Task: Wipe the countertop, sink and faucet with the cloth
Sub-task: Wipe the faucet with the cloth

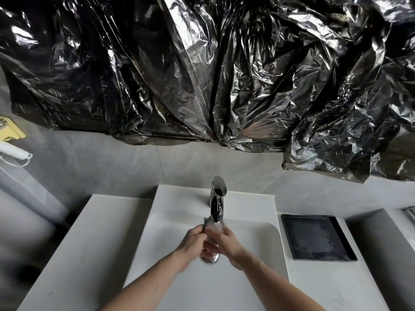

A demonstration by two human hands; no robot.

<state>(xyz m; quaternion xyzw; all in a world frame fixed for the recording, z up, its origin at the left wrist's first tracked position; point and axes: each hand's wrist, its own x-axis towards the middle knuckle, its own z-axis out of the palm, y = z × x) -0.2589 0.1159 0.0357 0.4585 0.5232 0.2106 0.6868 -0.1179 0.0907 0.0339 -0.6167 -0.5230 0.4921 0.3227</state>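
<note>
Both hands meet over the middle of the basin, directly under the spout: the left hand (pixel 195 240) comes in from seven o'clock and the right hand (pixel 226 241) from five o'clock, and each has its fingers curled round a small grey cloth (pixel 213 227) bunched between them. That wad is blurred, so I cannot say whether it is being wrung, rinsed or simply gathered; no stream of water is plainly visible. It sits just below the tip of the chrome faucet (pixel 216 199), which stands at twelve o'clock from the hands, and whether the cloth touches the spout cannot be told. The white sink (pixel 258 239) lies under the hands, with its metal drain (pixel 210 258) partly hidden just beneath them. White worktop (pixel 74 254) stretches away at nine o'clock, and at three o'clock a black tray (pixel 316 237) lies flat on the right stretch of it. Crumpled black plastic sheeting (pixel 202 75) hangs across the wall above. By my reading the task is at a preparing or in-between stage: the cloth is in hand but pressed to no surface, and nothing shows which of the three areas has been wiped, so worktop, sink and faucet may all remain.
</note>
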